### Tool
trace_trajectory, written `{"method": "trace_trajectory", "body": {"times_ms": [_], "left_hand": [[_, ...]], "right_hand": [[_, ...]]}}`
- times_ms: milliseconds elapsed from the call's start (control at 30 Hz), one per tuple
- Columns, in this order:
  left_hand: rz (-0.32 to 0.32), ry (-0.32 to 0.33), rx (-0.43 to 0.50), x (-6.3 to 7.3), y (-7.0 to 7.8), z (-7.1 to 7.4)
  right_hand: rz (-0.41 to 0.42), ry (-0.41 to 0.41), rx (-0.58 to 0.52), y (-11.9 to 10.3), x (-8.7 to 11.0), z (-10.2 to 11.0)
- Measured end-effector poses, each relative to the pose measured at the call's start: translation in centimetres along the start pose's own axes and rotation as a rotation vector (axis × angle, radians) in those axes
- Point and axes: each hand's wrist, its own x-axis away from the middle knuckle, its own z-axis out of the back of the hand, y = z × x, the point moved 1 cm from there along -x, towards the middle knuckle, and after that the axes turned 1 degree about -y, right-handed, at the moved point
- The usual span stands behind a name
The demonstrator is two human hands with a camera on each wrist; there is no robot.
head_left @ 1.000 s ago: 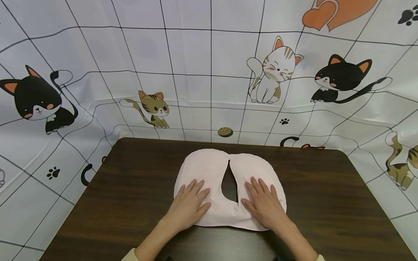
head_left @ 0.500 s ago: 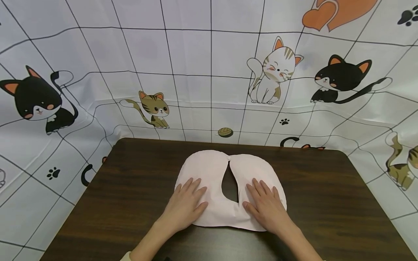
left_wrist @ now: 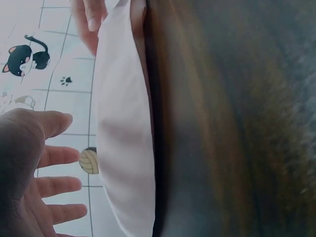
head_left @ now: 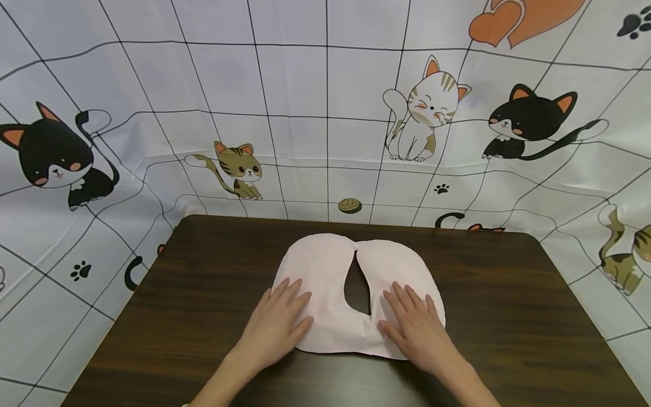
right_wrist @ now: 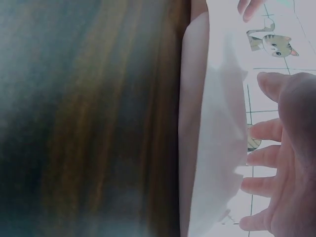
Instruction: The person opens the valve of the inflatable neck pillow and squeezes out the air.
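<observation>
A pale pink U-shaped neck pillow [head_left: 325, 260] lies flat on the dark wooden table, its two far ends meeting around a narrow teardrop gap. Over its left side is my left hand [head_left: 274, 325], fingers spread and straight. The left wrist view shows that hand [left_wrist: 34, 182] a little apart from the pillow's surface [left_wrist: 123, 113]. My right hand [head_left: 419, 330] is over the right side, fingers extended, and in the right wrist view its fingertips [right_wrist: 261, 185] appear just off the fabric. Neither hand grips anything.
The brown wooden table [head_left: 203, 282] has rounded far corners. A white grid-patterned curtain [head_left: 295, 79] printed with cartoon cats hangs behind it and around both sides.
My left hand has slid left and slightly back toward me, nearer the pillow's left edge. My right hand has shifted only slightly. The pillow looks almost unmoved.
</observation>
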Motion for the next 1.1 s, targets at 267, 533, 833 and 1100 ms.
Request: {"method": "trace_trajectory", "body": {"times_ms": [267,533,833,1100], "left_hand": [[-0.019,-0.028,0.004,0.3,0.4,-0.7],[-0.052,-0.063,-0.008,0.2,0.7,-1.8],[-0.059,-0.043,-0.045,0.3,0.8,-2.5],[-0.051,-0.052,-0.034,0.4,0.9,-2.7]], "right_hand": [[0.000,0.002,-0.041,-0.4,0.2,-0.6],[-0.015,-0.028,-0.050,-0.4,0.4,-1.1],[-0.014,-0.040,-0.021,-0.1,0.7,-1.4],[-0.027,-0.068,-0.014,0.0,0.7,-1.6]]}}
